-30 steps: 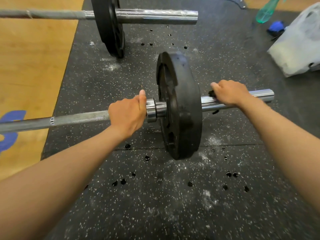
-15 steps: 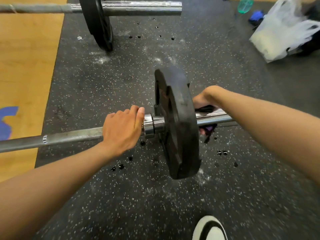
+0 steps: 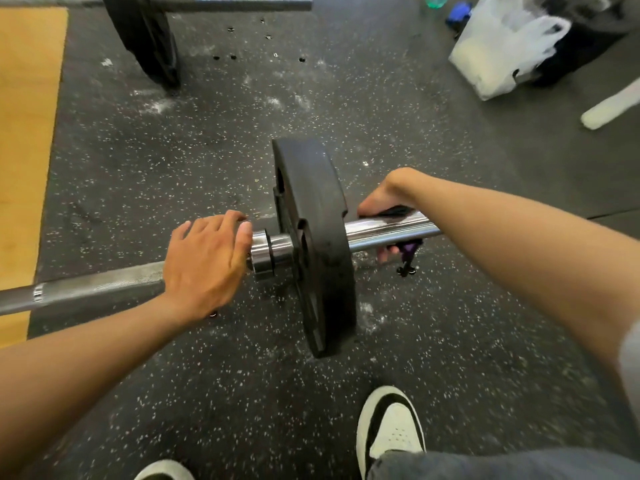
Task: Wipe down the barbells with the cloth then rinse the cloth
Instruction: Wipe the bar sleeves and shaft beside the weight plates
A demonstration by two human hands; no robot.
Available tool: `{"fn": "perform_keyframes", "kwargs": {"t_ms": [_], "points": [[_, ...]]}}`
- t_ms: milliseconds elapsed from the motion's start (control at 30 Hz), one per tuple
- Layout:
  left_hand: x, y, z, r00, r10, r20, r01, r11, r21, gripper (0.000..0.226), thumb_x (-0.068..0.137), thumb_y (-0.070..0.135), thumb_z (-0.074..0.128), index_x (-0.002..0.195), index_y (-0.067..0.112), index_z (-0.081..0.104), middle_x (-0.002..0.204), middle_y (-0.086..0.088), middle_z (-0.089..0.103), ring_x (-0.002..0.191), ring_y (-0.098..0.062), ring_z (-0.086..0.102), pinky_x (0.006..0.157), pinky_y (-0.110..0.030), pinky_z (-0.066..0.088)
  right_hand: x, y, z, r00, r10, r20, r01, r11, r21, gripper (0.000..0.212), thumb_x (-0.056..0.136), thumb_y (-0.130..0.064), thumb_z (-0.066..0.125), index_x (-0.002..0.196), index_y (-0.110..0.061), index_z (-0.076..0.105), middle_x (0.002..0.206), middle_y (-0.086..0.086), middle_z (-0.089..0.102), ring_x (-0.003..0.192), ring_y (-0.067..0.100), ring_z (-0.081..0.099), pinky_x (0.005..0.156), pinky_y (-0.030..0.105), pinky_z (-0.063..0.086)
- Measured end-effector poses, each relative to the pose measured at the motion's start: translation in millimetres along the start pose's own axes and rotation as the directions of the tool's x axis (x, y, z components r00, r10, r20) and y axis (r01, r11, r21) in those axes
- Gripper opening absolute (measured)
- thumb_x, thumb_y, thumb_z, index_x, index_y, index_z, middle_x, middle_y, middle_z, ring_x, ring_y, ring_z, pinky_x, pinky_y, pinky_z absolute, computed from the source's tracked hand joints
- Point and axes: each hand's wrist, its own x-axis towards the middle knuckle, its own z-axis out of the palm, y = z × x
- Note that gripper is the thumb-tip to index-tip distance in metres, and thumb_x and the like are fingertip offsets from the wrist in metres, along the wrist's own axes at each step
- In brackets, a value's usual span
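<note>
With the near barbell (image 3: 104,284) lying on the rubber floor (image 3: 207,393), the left hand (image 3: 204,261) rests spread over its shaft to steady it while the right hand (image 3: 384,202) wraps the dark cloth (image 3: 394,212) around the sleeve just outside the plate (image 3: 315,244), so squeeze firmly and stroke outward, turning the bar to reach its underside

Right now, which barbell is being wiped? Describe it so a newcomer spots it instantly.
On the speckled black rubber floor lie two barbells. Take the near barbell, the one crossing the frame just ahead of the white shoes. Unlike the far barbell at the top edge, it has both hands on it: the left hand on the shaft, the right hand wrapping a dark cloth around its chrome sleeve.
</note>
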Motion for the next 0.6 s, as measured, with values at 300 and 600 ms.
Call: {"fn": "perform_keyframes", "kwargs": {"t_ms": [300, 600], "points": [[18, -2, 3, 0.997, -0.03, -0.068, 0.034, 0.997, 0.063, 0.057, 0.108, 0.045, 0.002, 0.099, 0.021, 0.053, 0.083, 0.002, 0.062, 0.079, -0.024, 0.055, 0.084, -0.045, 0.042, -1, -33, -4, 0.987, -0.129, 0.091, 0.128, 0.992, 0.018, 0.067, 0.103, -0.042, 0.03, 0.113, 0.01, 0.071, 0.115, 0.029, 0.069, 0.088, 0.037, 0.065, 0.092, 0.052, 0.054], [41, -7, 2, 0.99, 0.009, -0.142, 0.002, 0.997, 0.076, 0.056, 0.11, 0.043, 0.005, 0.098, 0.017, 0.053, 0.073, 0.0, 0.056, 0.068, -0.025, 0.05, 0.071, -0.04, 0.034, 0, 23, -49, 0.982, -0.054, -0.183, 0.046, 0.998, -0.044, 0.051, 0.106, -0.036, 0.036, 0.1, -0.005, 0.075, 0.082, 0.011, 0.073, 0.064, 0.026, 0.069, 0.074, 0.038, 0.06]]}}
